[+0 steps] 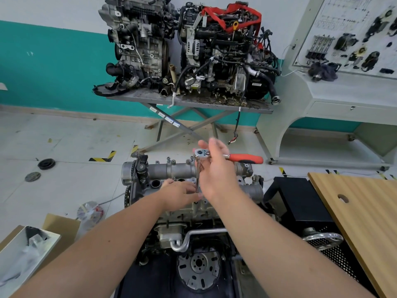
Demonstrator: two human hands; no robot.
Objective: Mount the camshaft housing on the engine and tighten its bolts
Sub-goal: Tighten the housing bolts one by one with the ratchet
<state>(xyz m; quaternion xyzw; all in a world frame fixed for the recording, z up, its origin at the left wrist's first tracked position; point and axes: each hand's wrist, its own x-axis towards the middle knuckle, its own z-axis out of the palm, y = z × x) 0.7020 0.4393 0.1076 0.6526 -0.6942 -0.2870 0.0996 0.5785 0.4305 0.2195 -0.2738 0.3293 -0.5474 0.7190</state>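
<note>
Head view: I see the engine point(193, 211) low in the middle of the frame, with the housing point(171, 171) lying across its top, a row of bolts point(170, 161) standing up along the housing's far edge. My right hand point(217, 168) is raised over the housing's right half, fingers curled round the ratchet point(236, 157) just behind its head; the red handle sticks out to the right, level, past the hand. From the ratchet head an extension point(197, 175) drops straight down to the housing's near edge, and I cannot tell what its tip meets, because my left hand point(180, 195) is there. That hand lies low on the housing's near side, fingers bent toward the foot of the extension; whether it pinches the shaft or only touches it I cannot tell. Both forearms cross the near face of the engine and hide much of it. Below them a flywheel point(198, 266) faces me, with a bent pipe point(193, 235) above it. A wooden board point(361, 211) lies to the right and a cardboard box point(28, 246) at lower left. Against the far wall two more engines point(189, 48) stand on a folding table point(193, 104), well apart from my work.
</note>
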